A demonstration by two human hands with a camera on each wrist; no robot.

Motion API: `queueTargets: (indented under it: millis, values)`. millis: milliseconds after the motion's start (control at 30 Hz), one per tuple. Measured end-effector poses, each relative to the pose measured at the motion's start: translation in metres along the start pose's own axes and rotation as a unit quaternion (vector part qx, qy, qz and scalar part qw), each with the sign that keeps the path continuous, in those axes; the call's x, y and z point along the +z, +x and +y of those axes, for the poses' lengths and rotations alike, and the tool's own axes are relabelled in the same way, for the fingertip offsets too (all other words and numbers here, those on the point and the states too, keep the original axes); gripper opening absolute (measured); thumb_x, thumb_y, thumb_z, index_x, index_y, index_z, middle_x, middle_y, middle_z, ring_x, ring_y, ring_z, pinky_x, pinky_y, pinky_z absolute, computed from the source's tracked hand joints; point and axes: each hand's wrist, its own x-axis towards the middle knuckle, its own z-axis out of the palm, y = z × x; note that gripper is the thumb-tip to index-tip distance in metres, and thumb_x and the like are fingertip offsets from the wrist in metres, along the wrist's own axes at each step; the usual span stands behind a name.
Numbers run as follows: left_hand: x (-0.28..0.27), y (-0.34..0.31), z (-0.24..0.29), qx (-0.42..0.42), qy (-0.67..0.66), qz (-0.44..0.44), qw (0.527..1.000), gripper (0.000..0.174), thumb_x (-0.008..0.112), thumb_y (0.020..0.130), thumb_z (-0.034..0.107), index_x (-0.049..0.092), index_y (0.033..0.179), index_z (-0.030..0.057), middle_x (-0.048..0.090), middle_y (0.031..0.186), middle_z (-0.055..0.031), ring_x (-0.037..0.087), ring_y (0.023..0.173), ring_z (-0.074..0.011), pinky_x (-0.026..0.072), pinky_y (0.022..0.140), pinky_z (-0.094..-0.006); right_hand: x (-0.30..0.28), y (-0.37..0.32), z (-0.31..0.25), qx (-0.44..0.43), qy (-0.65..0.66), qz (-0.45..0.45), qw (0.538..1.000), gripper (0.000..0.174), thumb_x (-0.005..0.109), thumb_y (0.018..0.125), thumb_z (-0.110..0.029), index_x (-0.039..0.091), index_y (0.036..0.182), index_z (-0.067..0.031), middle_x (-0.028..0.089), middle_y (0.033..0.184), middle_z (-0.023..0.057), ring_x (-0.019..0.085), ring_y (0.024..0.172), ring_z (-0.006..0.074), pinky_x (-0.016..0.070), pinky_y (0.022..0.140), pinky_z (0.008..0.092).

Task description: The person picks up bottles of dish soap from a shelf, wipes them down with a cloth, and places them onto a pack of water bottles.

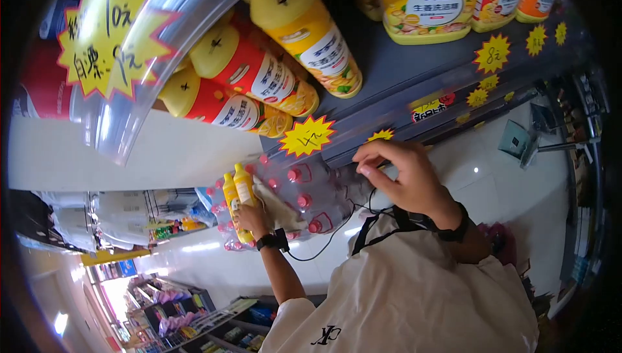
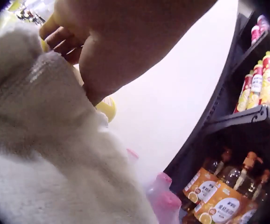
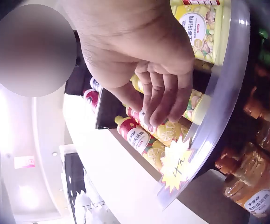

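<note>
Bottles (image 1: 244, 191), 2 of them, slim and bright yellow with yellow caps and a whitish label showing on 1, stand side by side in the curled grip of the left hand (image 1: 253, 220), over clear jugs (image 1: 287, 192) with pinkish-red caps; whether they touch the jugs I cannot tell. Just beside them is a crumpled off-white cloth (image 1: 277, 209). The right hand (image 1: 407, 175), near the dark shelf (image 1: 382, 81), has a loosely bent, rather narrow grip with nothing in it.
</note>
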Motion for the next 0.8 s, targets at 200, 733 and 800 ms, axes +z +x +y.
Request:
queueTargets:
  millis: [200, 733, 800]
  values:
    - [0.011, 0.001, -0.001, -0.035, -0.209, -0.012, 0.977, 0.054, 0.071, 0.075, 0.043, 0.059, 0.097, -0.0054, 0.063, 0.090, -0.0237, 0.062, 0.086, -0.0414, 0.0493, 0.074, -0.0507, 0.001, -0.001, 0.002, -0.001, 0.019, -0.030, 0.999, 0.011, 0.061, 0.084, -0.002, 0.059, 0.095, -0.0013, 0.067, 0.082, 0.0122, 0.069, 0.077, 0.0231, 0.0515, 0.066, 0.0313]
    - [-0.243, -0.141, 0.066, 0.220, -0.677, -0.121, 0.692, 0.057, 0.082, 0.067, 0.020, 0.056, 0.114, 0.0016, 0.065, 0.102, -0.0101, 0.062, 0.093, -0.0228, 0.0477, 0.083, -0.0355, 0.030, 0.005, -0.023, 0.034, 0.130, -0.186, 0.973, 0.059, 0.078, 0.078, -0.024, 0.050, 0.124, -0.0009, 0.061, 0.115, 0.0118, 0.061, 0.103, 0.0194, 0.0492, 0.085, 0.0322]
    - [-0.261, -0.147, 0.104, 0.329, -0.648, -0.204, 0.656, 0.058, 0.079, 0.070, 0.021, 0.055, 0.119, 0.0023, 0.065, 0.104, -0.0120, 0.063, 0.094, -0.0245, 0.0475, 0.084, -0.0353, 0.021, 0.006, -0.024, -0.016, 0.123, -0.162, 0.979, 0.071, 0.082, 0.073, -0.030, 0.046, 0.128, -0.0012, 0.059, 0.119, 0.0119, 0.058, 0.108, 0.0196, 0.0468, 0.089, 0.0330]
